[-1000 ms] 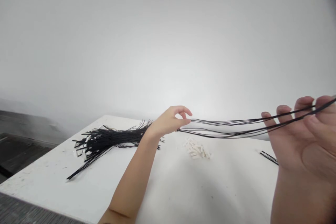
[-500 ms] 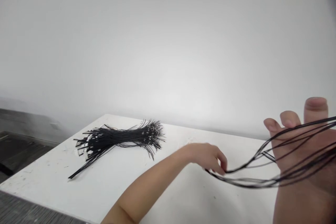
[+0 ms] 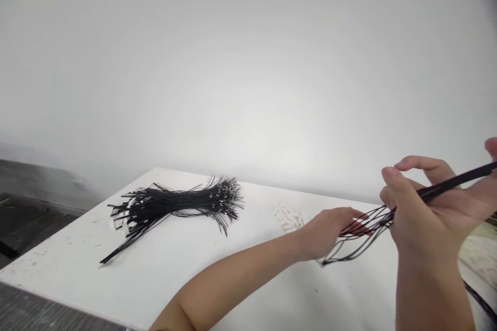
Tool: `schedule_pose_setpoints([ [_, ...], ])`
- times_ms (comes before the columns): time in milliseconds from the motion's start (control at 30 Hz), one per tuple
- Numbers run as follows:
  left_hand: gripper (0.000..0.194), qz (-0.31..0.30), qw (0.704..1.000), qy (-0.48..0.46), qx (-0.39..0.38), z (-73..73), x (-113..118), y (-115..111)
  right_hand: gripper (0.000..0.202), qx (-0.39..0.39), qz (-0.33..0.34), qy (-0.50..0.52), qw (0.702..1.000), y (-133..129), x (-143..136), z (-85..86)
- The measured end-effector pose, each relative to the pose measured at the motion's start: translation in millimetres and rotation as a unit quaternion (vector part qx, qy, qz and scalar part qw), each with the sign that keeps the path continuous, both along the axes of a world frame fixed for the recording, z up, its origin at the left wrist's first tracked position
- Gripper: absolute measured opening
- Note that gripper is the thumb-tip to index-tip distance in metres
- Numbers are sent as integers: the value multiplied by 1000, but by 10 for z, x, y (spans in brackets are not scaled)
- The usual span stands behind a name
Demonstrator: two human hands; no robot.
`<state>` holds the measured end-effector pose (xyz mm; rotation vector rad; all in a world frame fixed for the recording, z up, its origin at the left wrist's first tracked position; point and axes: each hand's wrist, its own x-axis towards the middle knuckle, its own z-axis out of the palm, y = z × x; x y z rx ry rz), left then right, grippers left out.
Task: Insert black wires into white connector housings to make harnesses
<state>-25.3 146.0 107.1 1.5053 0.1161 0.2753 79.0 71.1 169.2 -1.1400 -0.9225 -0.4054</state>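
Note:
A bundle of thin black wires [image 3: 373, 225] stretches between my two hands above the white table. My right hand [image 3: 430, 212] is closed round it, fingers curled over, with the thicker gathered black part [image 3: 462, 178] running off past the right edge. My left hand [image 3: 328, 230] has its fingers at the fanned-out end, and the wires run into its grip. Its thumb is hidden. A few strands hang below that hand, with a small pale tip at their end. A large pile of black wires [image 3: 178, 201] with white connectors lies farther left.
Behind my left hand is a heap of small white pieces [image 3: 289, 217]. The white table [image 3: 77, 258] meets a pale wall [image 3: 248, 62]. More black wires [image 3: 481, 302] and a pale, blurred patch show at the lower right. A dark floor is at the left.
My right hand has closed round the wires, where its fingers were spread before. My left hand has moved right, closer to it. The heap of white pieces has come clearly into view.

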Motion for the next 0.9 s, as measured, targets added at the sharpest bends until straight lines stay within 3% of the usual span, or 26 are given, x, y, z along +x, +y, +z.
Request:
schedule_pose_setpoints([
  [100,53,-54,997,-19,-54,50,-37,-10,72,50,-11,-45,998,35,20,-13],
  [267,30,-65,996,64,2,5,-64,-111,68,59,-4,-14,998,86,66,-25],
  [400,30,40,998,53,-4,34,-53,-52,77,39,33,-14,999,112,92,-16],
  [500,30,158,987,13,35,125,-82,88,97,-58,13,-42,997,122,65,-25],
  [567,33,211,976,-13,47,203,-133,175,102,-136,-11,-58,989,137,15,-49],
  [633,36,246,965,-38,79,277,-200,233,107,-168,-3,-47,985,167,-62,-82],
  [767,34,296,931,-44,211,350,-300,252,112,-165,156,98,969,256,-248,-139],
  [833,32,291,924,-14,247,343,-308,226,101,-175,244,175,938,305,-316,-158],
  [900,32,259,925,29,277,323,-298,186,82,-177,284,225,915,354,-337,-174],
])
